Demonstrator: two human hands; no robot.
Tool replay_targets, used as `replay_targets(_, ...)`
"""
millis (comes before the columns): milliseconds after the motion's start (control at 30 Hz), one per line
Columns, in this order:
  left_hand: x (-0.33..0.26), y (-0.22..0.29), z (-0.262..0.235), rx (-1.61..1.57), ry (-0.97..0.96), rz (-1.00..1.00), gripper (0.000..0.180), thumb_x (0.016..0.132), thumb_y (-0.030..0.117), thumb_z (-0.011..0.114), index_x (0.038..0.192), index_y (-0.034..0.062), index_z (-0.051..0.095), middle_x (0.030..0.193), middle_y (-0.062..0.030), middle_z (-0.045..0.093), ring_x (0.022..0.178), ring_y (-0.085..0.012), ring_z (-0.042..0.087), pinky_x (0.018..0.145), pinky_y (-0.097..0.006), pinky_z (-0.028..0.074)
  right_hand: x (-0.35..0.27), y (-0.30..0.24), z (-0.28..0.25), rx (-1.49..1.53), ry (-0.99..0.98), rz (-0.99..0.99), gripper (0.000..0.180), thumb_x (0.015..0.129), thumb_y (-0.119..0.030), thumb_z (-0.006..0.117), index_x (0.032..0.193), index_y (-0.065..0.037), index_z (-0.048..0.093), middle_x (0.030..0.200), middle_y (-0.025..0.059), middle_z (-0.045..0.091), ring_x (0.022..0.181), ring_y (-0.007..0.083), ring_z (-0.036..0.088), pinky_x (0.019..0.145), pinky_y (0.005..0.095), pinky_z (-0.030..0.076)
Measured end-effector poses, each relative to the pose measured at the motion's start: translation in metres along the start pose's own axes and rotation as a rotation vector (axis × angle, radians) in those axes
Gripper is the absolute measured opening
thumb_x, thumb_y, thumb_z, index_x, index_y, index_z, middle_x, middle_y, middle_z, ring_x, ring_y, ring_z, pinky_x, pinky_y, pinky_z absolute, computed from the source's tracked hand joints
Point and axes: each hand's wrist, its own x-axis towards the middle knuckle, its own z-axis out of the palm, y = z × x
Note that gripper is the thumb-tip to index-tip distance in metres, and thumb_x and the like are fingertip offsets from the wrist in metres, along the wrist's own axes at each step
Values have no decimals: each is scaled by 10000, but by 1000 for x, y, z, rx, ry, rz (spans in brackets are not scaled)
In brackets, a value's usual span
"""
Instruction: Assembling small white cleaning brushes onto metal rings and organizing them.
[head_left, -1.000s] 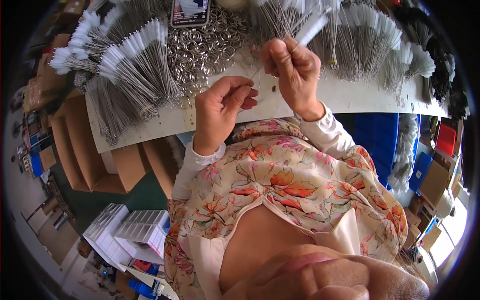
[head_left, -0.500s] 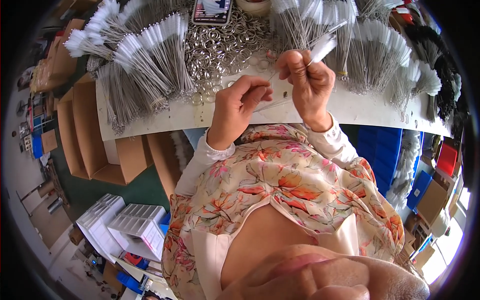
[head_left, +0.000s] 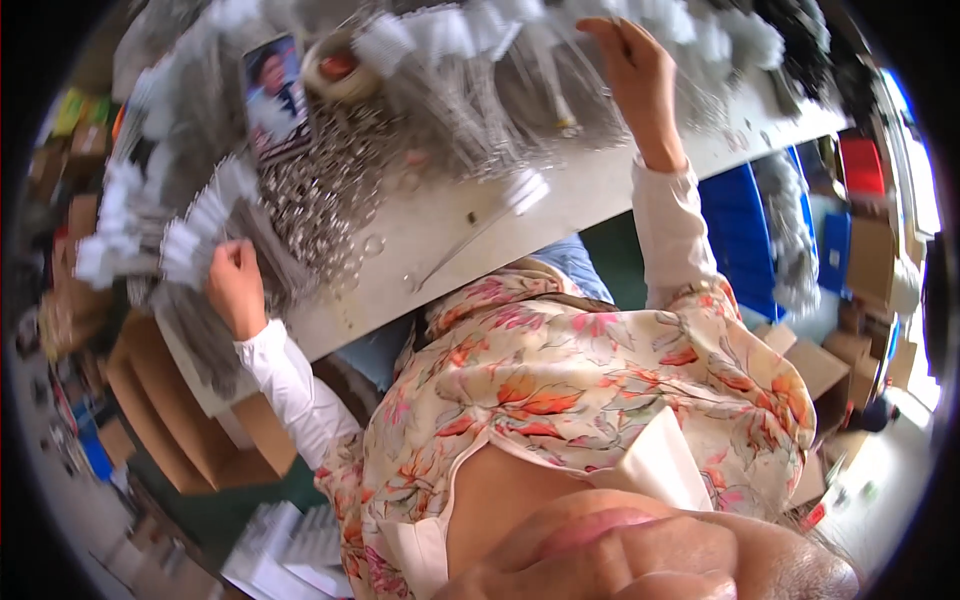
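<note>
Both hands are held well apart in the head view: the left hand (head_left: 235,285) is curled at white-tipped brushes (head_left: 238,205) on the left, the right hand (head_left: 640,85) is loosely bent over far bundles (head_left: 490,75); whether anything is gripped cannot be made out. Wires could be tangled by a careless pull. A loose brush (head_left: 524,192) near the table (head_left: 590,180) edge could be swept off by a sleeve. Rings (head_left: 325,185) are heaped between, beside a phone (head_left: 277,98).

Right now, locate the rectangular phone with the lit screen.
In the head view, the phone sits at upper left, just left of the round cream container and just beyond the heap of shiny silver metal rings.
</note>
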Motion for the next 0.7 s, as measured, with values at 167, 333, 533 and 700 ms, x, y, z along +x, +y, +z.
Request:
replay_targets(167,4,11,5,-17,-4,26,141,807,162,600,832,25,622,755,-112,657,692,-270,624,646,-348,469,21,58,7,-284,-62,-79,245,795,-280,635,933,-82,678,872,114,654,777,270,631,705,331,492)
replay_targets(333,6,7,2,-104,-65,-63,110,821,120,565,828,12,585,749,-80,662,673,-215,617,653,-313,462,25,62,26,-316,-169,-88,227,783,-319,623,877,-125,691,835,131,649,759,296,625,667,368,501)
replay_targets(533,1,15,-12,-640,407,-250,209,924,143,465,987,-29,565,907,-85,648,577,-117,479,556,-227,405,32,39,6,-134,115,0,192,819,-270,623,907,-115,694,622,61,603,505,160,522,511,243,437)
replay_targets(700,-4,55,-39,-963,386,-203,270,940,133,449,1150,-14,535,893,-50,569,569,-70,400,503,-194,352,34,59,-47,62,175,73,185,863,-150,505,721,-36,538,592,-26,442,511,75,362,455,258,288)
